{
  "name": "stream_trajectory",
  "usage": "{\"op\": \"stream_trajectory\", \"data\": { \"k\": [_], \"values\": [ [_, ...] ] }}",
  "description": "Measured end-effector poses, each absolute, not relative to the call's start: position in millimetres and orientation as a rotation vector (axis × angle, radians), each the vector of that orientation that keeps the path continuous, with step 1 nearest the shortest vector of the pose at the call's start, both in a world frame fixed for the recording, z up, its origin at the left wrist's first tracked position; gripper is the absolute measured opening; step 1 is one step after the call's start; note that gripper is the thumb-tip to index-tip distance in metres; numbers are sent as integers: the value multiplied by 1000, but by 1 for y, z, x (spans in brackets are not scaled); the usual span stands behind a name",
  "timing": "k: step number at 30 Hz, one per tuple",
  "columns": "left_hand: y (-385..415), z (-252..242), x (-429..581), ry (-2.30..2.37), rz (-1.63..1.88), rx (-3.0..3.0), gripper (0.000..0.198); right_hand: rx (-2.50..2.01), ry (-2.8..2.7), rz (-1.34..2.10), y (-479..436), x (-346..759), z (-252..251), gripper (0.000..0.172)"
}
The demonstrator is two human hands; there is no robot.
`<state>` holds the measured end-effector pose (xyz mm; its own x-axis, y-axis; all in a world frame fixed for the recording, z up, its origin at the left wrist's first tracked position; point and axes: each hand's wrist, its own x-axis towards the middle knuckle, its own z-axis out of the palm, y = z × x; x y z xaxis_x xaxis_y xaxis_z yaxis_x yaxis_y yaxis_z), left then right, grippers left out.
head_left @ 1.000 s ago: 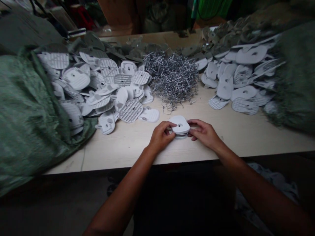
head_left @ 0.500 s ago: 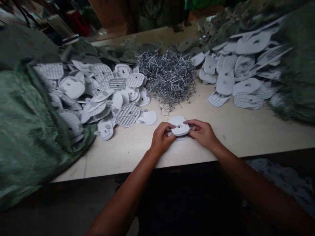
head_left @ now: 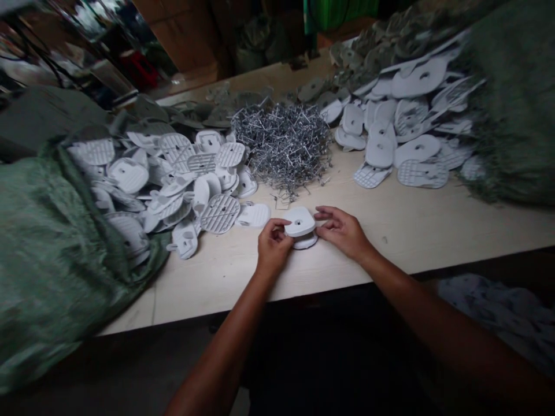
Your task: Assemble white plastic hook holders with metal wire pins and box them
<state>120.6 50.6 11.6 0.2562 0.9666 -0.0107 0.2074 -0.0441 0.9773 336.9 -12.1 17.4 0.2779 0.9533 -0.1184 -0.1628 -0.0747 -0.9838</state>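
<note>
Two rounded white plastic clip halves sit one above the other just over the table's front part. The upper clip half point(head_left: 300, 222) has a small hole in its middle, and the lower clip half point(head_left: 306, 241) shows beneath it with a gap between. My left hand point(head_left: 276, 242) grips the pair at the left edge, thumb on top and fingers partly hidden. At the right edge, my right hand point(head_left: 340, 228) has its fingers stretched out and apart, the tips very close to the halves. Whether they touch is hard to tell.
Behind my hands lies a heap of metal springs point(head_left: 288, 144). White clip halves are piled on the left point(head_left: 173, 167) and right point(head_left: 381, 138), spilling from green woven sacks point(head_left: 47, 231). The pale table point(head_left: 407, 231) ends close to my forearms.
My right fingers have loosened from the upper half and spread at its right edge. The gap between the halves now shows more. The view has shifted slightly.
</note>
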Motion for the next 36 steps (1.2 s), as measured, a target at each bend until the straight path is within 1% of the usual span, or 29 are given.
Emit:
{"op": "stream_trajectory", "data": {
  "k": [2, 6, 9, 12, 16, 18, 21, 23, 26, 36],
  "values": [
    [48, 21, 116, 1192, 967, 1505, 32, -1263, -687, 1239, -19, 337, 29, 57],
    [38, 45, 118, 1113, 1081, 1759, 27, -1205, -481, 1582, -38, 327, 49, 46],
    [30, 59, 125, 987, 1067, 1915, 25, -1079, -392, 1683, -45, 318, 54, 40],
    [24, 73, 126, 915, 963, 2008, 30, -1037, -378, 1677, -50, 316, 55, 40],
    [24, 84, 106, 874, 745, 2055, 48, -1077, -391, 1543, -60, 326, 51, 39],
    [29, 78, 91, 1004, 753, 1977, 47, -1127, -358, 1442, -68, 334, 49, 39],
    [41, 54, 72, 1195, 729, 1800, 45, -1192, -342, 1311, -82, 350, 47, 40],
    [46, 36, 64, 1291, 736, 1668, 46, -1240, -346, 1299, -91, 363, 48, 38],
    [48, 19, 58, 1371, 840, 1487, 45, -1295, -314, 1341, -107, 383, 50, 37],
    [42, 24, 55, 1437, 847, 1437, 44, -1085, -19, 1366, -141, 410, 37, 37]
  ]
}}
